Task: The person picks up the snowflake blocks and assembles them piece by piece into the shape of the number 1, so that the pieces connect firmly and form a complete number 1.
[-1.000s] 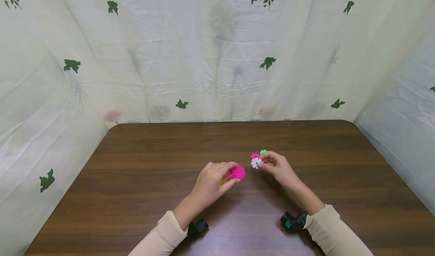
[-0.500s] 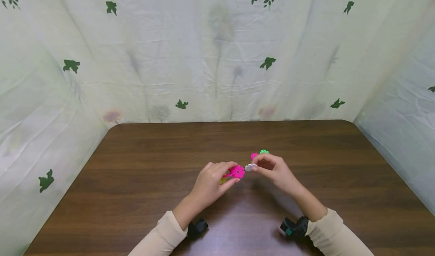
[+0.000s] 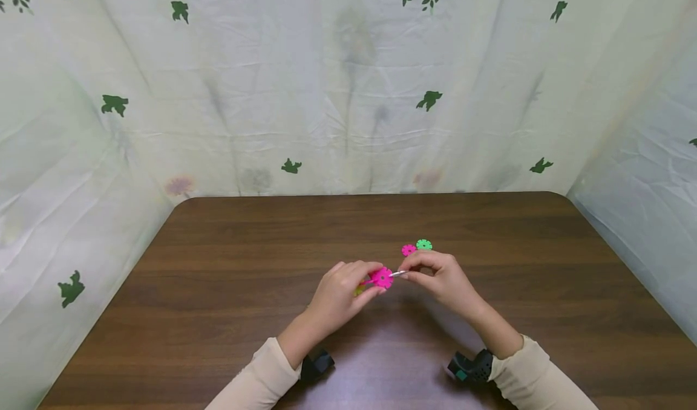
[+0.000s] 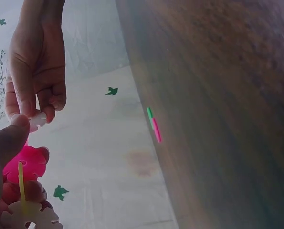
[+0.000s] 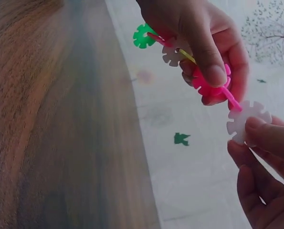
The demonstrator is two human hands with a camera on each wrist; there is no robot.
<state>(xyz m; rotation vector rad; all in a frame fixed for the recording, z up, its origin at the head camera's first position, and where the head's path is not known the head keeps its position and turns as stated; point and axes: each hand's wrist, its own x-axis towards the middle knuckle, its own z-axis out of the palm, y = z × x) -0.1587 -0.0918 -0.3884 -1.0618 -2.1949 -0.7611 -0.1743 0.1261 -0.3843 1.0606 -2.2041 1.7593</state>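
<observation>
My left hand [image 3: 340, 292] pinches a chain of interlocking notched plastic discs between thumb and fingers. In the right wrist view the chain shows a green disc [image 5: 142, 36], a white disc [image 5: 170, 56], a yellow disc [image 5: 187, 56] seen edge-on and a pink disc [image 5: 205, 85] under the thumb. At the near end, another pink disc [image 3: 383, 278] faces up in the head view. My right hand [image 3: 443, 277] pinches a loose white disc [image 5: 244, 119] by its rim, edge-on in the head view, its far edge right at the pink end disc's notched rim.
A loose pink disc [image 3: 409, 250] and a green disc [image 3: 424, 244] lie on the brown wooden table [image 3: 261, 240] just beyond my right hand. A pale curtain [image 3: 327, 83] with green leaf prints hangs behind the table and along its sides.
My right hand has brought the white disc left from beside the loose discs, turning it from face-on to edge-on, to the pink disc's rim. My left hand has stayed nearly still.
</observation>
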